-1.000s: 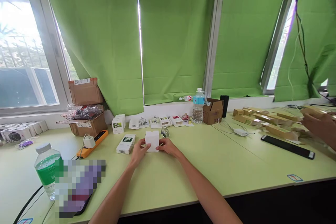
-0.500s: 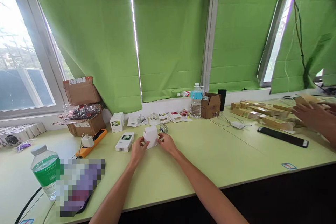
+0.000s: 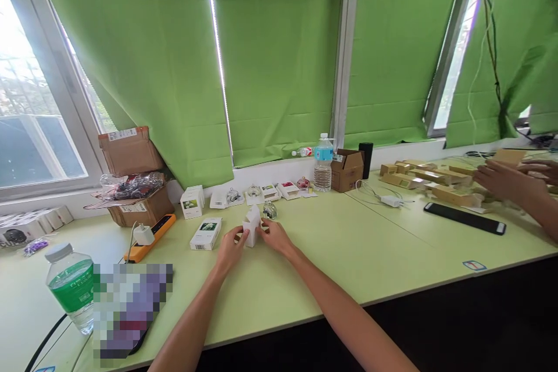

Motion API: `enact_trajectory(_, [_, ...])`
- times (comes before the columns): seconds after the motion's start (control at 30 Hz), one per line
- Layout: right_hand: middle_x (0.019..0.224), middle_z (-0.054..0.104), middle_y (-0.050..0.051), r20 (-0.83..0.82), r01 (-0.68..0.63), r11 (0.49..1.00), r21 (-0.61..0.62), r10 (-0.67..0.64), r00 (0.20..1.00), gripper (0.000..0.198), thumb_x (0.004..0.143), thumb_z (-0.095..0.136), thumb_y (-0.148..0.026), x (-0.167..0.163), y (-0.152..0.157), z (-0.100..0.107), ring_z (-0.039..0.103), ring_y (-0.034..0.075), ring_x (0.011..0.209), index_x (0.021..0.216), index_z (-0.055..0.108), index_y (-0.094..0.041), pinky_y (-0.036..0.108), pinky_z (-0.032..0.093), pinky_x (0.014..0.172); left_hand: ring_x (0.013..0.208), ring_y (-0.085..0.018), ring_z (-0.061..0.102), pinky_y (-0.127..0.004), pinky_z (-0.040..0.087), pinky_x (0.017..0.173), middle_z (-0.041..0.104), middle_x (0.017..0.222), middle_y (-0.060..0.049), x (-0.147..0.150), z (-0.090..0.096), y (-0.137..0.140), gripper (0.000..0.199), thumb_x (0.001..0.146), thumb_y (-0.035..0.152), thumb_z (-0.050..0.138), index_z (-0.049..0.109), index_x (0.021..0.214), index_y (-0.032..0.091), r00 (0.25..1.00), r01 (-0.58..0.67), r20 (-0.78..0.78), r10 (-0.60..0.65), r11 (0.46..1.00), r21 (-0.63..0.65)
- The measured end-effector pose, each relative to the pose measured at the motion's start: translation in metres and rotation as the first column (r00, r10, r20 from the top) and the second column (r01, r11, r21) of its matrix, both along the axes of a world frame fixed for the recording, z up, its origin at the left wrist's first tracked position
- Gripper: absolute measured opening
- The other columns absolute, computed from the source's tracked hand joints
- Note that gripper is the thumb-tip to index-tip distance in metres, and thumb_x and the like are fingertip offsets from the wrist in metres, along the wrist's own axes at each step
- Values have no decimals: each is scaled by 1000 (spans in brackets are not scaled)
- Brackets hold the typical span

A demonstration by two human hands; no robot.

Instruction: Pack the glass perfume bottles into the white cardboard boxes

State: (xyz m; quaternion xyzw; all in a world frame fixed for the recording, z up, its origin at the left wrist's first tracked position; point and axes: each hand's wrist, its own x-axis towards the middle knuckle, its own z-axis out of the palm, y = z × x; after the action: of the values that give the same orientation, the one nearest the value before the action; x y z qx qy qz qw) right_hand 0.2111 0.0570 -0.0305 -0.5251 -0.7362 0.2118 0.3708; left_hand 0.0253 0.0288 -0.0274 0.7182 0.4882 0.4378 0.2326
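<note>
A small white carton (image 3: 251, 230) with its top flaps up stands between my two hands, a little in front of the row of small packages. My left hand (image 3: 232, 244) grips its left side between thumb and fingers. On the other side, my right hand (image 3: 275, 235) has its fingers closed on the carton's right edge. Just behind the right fingers sits a round clear ornament (image 3: 269, 209) with a dark or silvery top. To the left of my left hand lies a flat white box (image 3: 206, 233) with a green picture and a barcode.
White picture boxes (image 3: 192, 202) and ornaments on open cartons line the back. An open brown box (image 3: 142, 206), orange power strip (image 3: 150, 238) and water bottle (image 3: 72, 288) stand left. A black phone (image 3: 464, 219), charger (image 3: 391, 201) and another person's hands (image 3: 501, 183) are at right.
The white carton has turned between my hands, so it looks narrower and shows its upright flaps. Both hands stay on it. The view has shifted slightly; the other person's hands have moved a little.
</note>
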Motion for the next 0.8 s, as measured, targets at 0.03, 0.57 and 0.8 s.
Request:
enact_trajectory(0.03, [112, 65, 13, 3, 7, 1000, 0, -7, 1000, 39, 83, 56, -32, 0, 0, 0, 67, 20, 82, 119, 58, -17, 28, 48, 72, 69, -19, 64, -30, 49, 62, 70, 100, -9, 0, 0, 0, 50, 83, 55, 45, 65, 110, 17, 1000, 3, 0, -3, 1000, -7])
enact_trajectory(0.57, [92, 72, 7, 46, 69, 997, 37, -71, 996, 34, 74, 65, -42, -2, -11, 11, 64, 19, 75, 98, 65, -18, 24, 42, 63, 64, -17, 64, -26, 50, 55, 72, 96, -7, 3, 3, -6, 54, 87, 58, 35, 66, 107, 20, 997, 80, 8, -80, 996, -40])
enact_trajectory(0.8, [84, 72, 3, -42, 136, 986, 91, -133, 990, 26, 73, 66, -35, 4, -8, 14, 65, 18, 72, 94, 66, -20, 25, 45, 65, 64, -17, 64, -25, 48, 51, 71, 98, -9, 0, -1, 2, 54, 85, 60, 37, 67, 99, 18, 1000, 28, 9, -28, 999, -26])
